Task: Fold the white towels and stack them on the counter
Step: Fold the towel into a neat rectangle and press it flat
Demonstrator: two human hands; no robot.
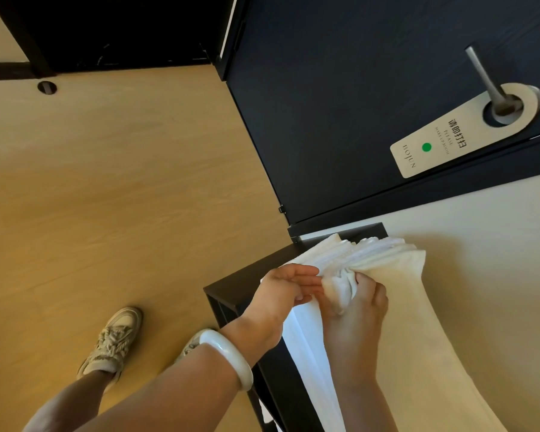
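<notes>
White towel (384,263) held above the dark table (240,288), length hanging down. Right hand (363,310) grips a bunched part. Left hand (282,289), fingers nearly straight, touches its edge. Folding barely begun, I judge. Next: find corners, align.

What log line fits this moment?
left hand: touches white towel | right hand: grips it bunched | rest: hangs before dark shelf

We hold a white towel (396,269).
Our right hand (360,307) grips its bunched edge; our left hand (278,291), fingers straight, lies just beside.
</notes>
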